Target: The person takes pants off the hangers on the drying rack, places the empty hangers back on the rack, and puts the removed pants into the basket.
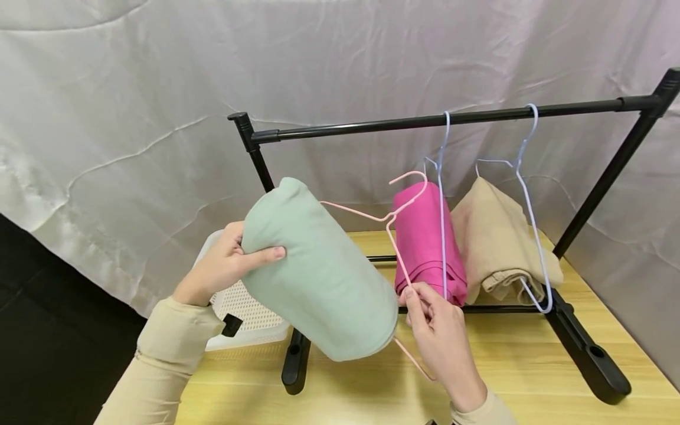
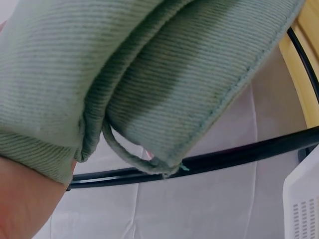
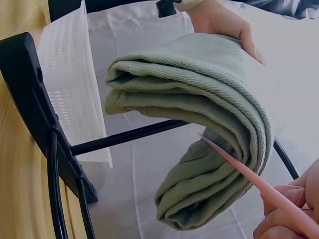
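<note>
Thick pale green twill cloth, apparently folded trousers, hangs tilted in front of the rack. My left hand grips its upper left end, thumb on the outer face and the other fingers hidden. A pink hanger runs into the fold; its hook points up and a lower corner sticks out below the cloth. With thumb and fingers my right hand pinches the hanger's side wire beside the cloth's lower right end. The right wrist view shows the layers bent over in an arch, with the pink wire at the opening.
Behind stands a black rack on a wooden table. On its bar, blue hangers carry a magenta folded cloth and a beige folded cloth. A white perforated basket sits at the left, beyond my left forearm.
</note>
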`<state>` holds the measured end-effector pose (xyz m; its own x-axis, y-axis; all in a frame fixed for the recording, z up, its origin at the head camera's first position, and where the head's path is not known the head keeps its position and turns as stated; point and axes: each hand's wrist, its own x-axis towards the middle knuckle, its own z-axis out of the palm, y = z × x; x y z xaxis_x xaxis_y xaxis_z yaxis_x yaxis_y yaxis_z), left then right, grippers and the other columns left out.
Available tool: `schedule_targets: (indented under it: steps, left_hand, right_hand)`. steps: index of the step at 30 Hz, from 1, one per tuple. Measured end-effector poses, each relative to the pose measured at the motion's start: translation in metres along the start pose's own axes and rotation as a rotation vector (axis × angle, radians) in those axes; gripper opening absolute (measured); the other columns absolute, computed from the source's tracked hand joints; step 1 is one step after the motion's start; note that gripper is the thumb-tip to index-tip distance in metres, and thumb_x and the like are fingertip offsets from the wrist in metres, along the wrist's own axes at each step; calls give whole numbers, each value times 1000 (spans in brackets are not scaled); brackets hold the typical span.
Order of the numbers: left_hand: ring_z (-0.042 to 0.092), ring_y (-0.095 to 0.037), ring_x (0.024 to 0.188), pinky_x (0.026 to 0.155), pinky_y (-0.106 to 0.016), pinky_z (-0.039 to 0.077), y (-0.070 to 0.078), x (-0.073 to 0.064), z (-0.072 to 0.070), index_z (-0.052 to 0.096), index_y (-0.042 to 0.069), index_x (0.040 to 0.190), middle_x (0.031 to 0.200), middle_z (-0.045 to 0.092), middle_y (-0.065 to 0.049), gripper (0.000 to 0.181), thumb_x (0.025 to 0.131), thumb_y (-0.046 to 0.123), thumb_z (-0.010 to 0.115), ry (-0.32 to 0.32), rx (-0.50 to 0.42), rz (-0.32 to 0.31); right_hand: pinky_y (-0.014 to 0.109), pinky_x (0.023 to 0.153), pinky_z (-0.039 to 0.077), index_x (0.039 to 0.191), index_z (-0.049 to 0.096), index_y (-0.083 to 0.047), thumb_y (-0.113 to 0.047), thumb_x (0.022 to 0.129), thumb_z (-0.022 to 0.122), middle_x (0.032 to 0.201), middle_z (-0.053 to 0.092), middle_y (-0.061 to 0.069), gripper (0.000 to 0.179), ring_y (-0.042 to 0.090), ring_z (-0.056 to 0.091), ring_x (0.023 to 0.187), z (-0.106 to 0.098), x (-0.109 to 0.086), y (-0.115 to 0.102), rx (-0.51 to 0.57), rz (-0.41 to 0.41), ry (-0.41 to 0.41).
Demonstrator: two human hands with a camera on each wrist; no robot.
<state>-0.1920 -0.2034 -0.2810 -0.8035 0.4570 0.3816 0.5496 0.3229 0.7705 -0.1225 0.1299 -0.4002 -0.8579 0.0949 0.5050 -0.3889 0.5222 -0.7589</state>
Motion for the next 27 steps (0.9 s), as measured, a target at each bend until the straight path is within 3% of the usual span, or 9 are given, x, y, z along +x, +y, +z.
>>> schedule_targets:
  steps: [6, 15, 27]
  left_hand:
    - [79, -16, 80, 75, -31, 64, 0, -8, -11, 72, 5, 99, 89, 77, 4, 6, 97, 6, 77, 40, 22, -57]
    - [77, -13, 82, 73, -28, 64, -5, -15, -25, 73, 11, 105, 94, 76, 4, 12, 96, 2, 76, 98, -1, -1]
    - [77, -11, 83, 73, -29, 64, -3, -25, -38, 74, 14, 109, 96, 76, 3, 16, 97, 4, 77, 163, 8, -53]
  right_hand:
    - [24, 49, 39, 91, 70, -15, -17, 111, 59, 59, 50, -14, 23, 0, 40, 50, 2, -1, -2, -7, 6, -4]
    - [24, 51, 39, 93, 71, -16, -19, 112, 59, 59, 52, -12, 23, -1, 40, 51, 4, -1, -2, -6, -3, -13]
    - [24, 51, 37, 93, 71, -18, -19, 112, 58, 58, 49, -14, 23, -1, 39, 50, 4, -2, -4, -11, 13, -21]
